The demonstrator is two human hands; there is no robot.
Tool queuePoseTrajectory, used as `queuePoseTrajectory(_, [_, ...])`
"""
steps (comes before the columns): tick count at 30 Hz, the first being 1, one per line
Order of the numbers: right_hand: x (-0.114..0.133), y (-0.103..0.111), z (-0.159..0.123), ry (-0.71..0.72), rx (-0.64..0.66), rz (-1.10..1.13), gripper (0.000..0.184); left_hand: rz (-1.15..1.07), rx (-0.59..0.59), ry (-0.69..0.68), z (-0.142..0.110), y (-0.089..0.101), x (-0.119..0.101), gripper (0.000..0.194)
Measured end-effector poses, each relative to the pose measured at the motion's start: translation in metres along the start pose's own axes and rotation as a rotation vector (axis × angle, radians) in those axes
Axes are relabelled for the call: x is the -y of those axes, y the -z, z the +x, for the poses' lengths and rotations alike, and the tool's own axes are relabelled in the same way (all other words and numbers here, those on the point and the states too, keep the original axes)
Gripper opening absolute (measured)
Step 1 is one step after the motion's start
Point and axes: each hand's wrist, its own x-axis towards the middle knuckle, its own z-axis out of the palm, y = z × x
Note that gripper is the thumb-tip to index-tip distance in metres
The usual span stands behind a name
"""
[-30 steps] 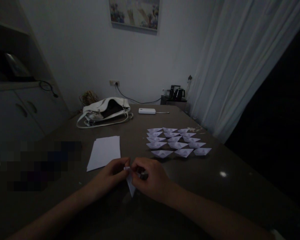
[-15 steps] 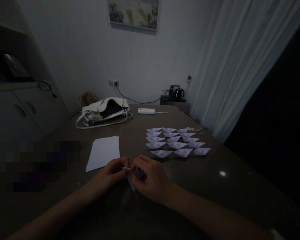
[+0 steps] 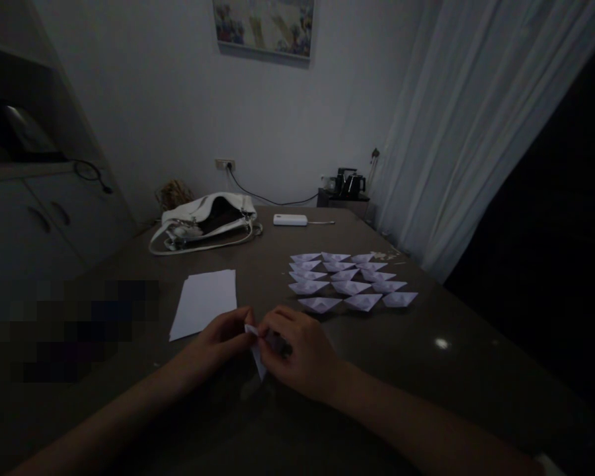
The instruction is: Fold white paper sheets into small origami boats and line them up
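A small folded piece of white paper (image 3: 258, 360) is pinched between both hands above the near part of the table, its pointed end hanging down. My left hand (image 3: 227, 336) grips its upper left edge between thumb and fingers. My right hand (image 3: 297, 350) is closed on its right side, hiding much of the paper. Beyond my left hand lies a stack of white paper sheets (image 3: 205, 301). Several folded paper boats (image 3: 351, 288) stand in rows on the table, past my right hand.
On the dark table (image 3: 377, 396), a white handbag (image 3: 211, 221) sits at the back left. A white power bank (image 3: 290, 220) with a short cable lies at the back. Small scraps (image 3: 385, 255) lie near the right edge, beside a sheer curtain (image 3: 426, 145).
Both hands keep hold of the folded paper near the same spot. Its pointed end tilted up and partly out of sight, then swung down into view again.
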Motion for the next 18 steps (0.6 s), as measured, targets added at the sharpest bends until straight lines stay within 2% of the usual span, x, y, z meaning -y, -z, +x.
queuePoseTrajectory(7, [-0.007, 0.006, 0.004, -0.062, -0.061, 0.054, 0.004, -0.040, -0.043, -0.042, 0.000, -0.001, -0.008, 0.023])
queuePoseTrajectory(13, [-0.010, 0.005, 0.004, -0.052, -0.040, 0.100, 0.004, 0.044, -0.043, -0.039, 0.002, 0.004, -0.009, 0.026])
queuePoseTrajectory(18, [-0.013, 0.003, 0.006, -0.091, -0.050, 0.332, 0.012, 0.065, -0.015, -0.046, -0.001, 0.002, -0.010, 0.025])
